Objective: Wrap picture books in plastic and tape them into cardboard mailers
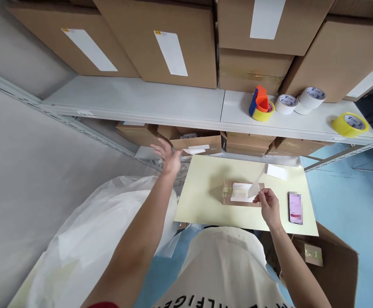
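My right hand pinches the lower edge of a thin white paper sheet above the table. Beneath the sheet lies a small flat cardboard box, with clear tape at its left end and white paper on top. My left hand is raised past the table's left edge, fingers spread. A white slip shows beside its thumb, before an open carton; whether they touch I cannot tell. Behind the box rests a stack of white labels. To the right lies a phone.
Above the pale yellow table runs a grey shelf bearing large cartons, a tape dispenser and tape rolls. White plastic sheeting bulges at left. At lower right, a big open carton holds a small taped box.
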A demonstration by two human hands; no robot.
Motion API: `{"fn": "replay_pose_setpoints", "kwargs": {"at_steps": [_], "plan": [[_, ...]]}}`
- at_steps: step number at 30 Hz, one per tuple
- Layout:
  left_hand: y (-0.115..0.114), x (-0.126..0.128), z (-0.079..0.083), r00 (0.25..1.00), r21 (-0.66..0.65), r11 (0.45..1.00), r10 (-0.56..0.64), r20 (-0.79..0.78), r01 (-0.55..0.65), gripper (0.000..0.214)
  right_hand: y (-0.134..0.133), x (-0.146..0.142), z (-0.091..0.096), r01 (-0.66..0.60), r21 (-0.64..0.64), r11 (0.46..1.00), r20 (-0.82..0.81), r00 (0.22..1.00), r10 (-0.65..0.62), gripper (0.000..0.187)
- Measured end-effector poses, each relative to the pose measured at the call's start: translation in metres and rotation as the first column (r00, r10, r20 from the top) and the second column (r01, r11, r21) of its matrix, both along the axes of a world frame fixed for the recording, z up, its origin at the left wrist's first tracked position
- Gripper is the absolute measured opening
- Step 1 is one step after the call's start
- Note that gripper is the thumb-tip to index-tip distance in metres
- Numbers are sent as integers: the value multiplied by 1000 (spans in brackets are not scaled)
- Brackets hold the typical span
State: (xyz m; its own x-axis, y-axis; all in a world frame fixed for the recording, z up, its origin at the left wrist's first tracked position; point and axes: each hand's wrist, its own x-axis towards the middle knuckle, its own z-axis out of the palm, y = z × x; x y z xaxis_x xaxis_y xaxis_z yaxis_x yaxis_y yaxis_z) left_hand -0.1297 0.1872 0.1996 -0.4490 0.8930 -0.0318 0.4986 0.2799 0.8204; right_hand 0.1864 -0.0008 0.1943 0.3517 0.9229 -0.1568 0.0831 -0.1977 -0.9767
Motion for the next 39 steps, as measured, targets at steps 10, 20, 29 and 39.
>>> {"fn": "replay_pose_setpoints", "kwargs": {"at_steps": [10, 20, 29, 39], "plan": [[-137, 120, 0, 459, 118, 453, -787, -413, 884, 25, -1, -25, 11, -57, 91, 994, -67, 996, 63, 32], [-133, 129, 3, 657, 143, 764, -621, 428, 629, 24, -14, 4, 2, -139, 173, 975, 254, 963, 92, 43], [-135, 146, -11, 612, -68, 830, -350, 709, 553, 34, -12, 31, -2, -4, -26, 1000, 58, 998, 6, 35], [-138, 153, -64, 838, -401, 791, -242, 488, 462, 67, -4, 40, -46, -89, -346, 934, -48, 996, 77, 49]]}}
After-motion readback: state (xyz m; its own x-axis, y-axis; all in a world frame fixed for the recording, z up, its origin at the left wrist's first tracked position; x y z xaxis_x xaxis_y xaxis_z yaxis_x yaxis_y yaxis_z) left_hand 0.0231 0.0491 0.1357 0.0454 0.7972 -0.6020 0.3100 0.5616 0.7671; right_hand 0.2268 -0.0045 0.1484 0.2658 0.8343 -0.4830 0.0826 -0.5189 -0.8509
